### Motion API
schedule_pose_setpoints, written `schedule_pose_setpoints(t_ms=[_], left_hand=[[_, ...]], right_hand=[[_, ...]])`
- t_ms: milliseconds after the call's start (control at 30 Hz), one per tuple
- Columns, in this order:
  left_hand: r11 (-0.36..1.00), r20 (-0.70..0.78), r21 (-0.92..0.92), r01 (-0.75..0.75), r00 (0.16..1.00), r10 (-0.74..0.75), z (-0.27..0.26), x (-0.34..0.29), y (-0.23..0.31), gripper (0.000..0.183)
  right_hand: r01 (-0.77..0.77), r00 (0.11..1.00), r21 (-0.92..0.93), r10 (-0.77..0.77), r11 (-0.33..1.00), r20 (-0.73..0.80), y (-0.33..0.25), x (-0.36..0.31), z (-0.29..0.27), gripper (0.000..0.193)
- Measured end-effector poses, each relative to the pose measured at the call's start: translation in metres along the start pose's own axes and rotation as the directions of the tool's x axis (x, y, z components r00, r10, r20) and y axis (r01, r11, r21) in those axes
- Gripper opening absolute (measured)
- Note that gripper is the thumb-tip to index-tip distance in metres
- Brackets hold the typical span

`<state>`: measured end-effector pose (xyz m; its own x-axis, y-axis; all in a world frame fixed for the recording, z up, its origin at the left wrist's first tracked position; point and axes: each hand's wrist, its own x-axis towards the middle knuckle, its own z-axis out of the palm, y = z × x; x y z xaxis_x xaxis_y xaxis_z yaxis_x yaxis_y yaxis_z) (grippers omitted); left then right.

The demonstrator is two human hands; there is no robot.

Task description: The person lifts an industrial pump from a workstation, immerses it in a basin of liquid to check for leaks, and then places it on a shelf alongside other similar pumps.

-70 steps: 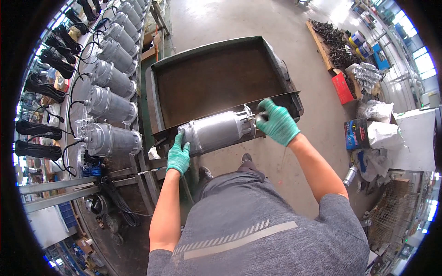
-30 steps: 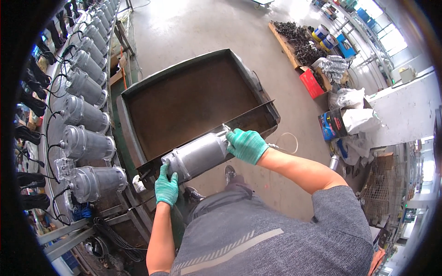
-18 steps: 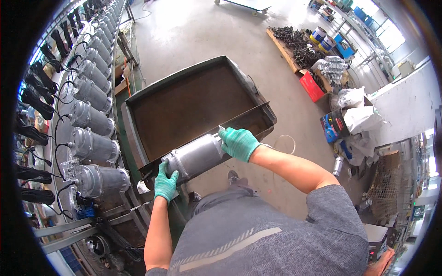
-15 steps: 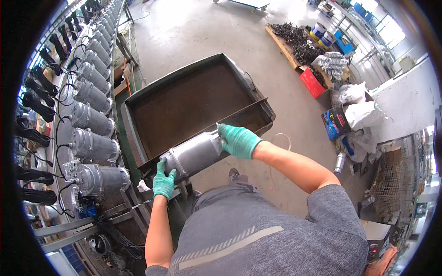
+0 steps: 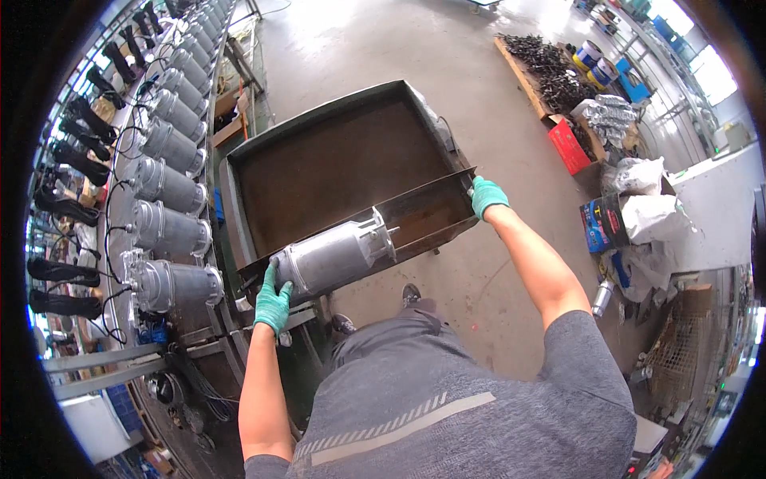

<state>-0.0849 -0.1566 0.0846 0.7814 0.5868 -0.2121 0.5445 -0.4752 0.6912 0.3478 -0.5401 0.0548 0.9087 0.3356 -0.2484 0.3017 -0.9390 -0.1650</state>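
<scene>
A silver cylindrical pump motor [image 5: 329,259] lies on its side on the narrow ledge along the near edge of a dark metal tank [image 5: 231,191]. Its right end has upright prongs and a short shaft sticking out. My left hand [image 5: 273,305], in a green glove, grips the motor's left end, thumb and fingers set against it. My right hand [image 5: 487,196], also gloved in green, is at the tank's near right corner, apart from the motor. Its fingers are curled at the edge there, and what they hold is hidden.
A long row of similar silver motors [image 5: 171,231] with black cables stands on a bench at left. Beyond the tank at right lie a heap of dark parts [image 5: 550,76], a red box [image 5: 568,146] and white bags [image 5: 654,215]. A small silver cylinder [image 5: 603,297] rests on the floor.
My right hand has let go of the motor's right end and moved right to the tank's corner. The motor's prongs and shaft now show. My left hand stays at its left end.
</scene>
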Motion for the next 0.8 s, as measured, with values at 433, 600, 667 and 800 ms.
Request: schedule_pose_setpoints(t_ms=[433,600,667,800], left_hand=[[0.985,-0.013,-0.005,0.172,0.985,-0.173,0.001,-0.008,0.013,0.076],[0.973,-0.052,-0.136,0.187,0.979,-0.196,-0.009,-0.016,-0.014,0.067],[0.993,-0.277,0.05,0.11,0.957,-0.092,-0.014,-0.011,-0.066,0.055],[0.753,-0.252,0.588,0.295,0.952,-0.176,-0.06,0.003,-0.093,0.051]], right_hand=[[-0.003,0.975,0.062,0.017,0.998,-0.223,-0.028,0.008,0.004,0.038],[0.374,0.852,0.67,-0.523,0.642,0.026,-0.083,-0.089,0.022,0.08],[0.42,0.8,0.699,-0.6,0.58,0.018,-0.112,-0.116,0.032,0.095],[0.197,0.882,0.918,-0.47,0.343,-0.014,-0.172,-0.144,0.045,0.093]])
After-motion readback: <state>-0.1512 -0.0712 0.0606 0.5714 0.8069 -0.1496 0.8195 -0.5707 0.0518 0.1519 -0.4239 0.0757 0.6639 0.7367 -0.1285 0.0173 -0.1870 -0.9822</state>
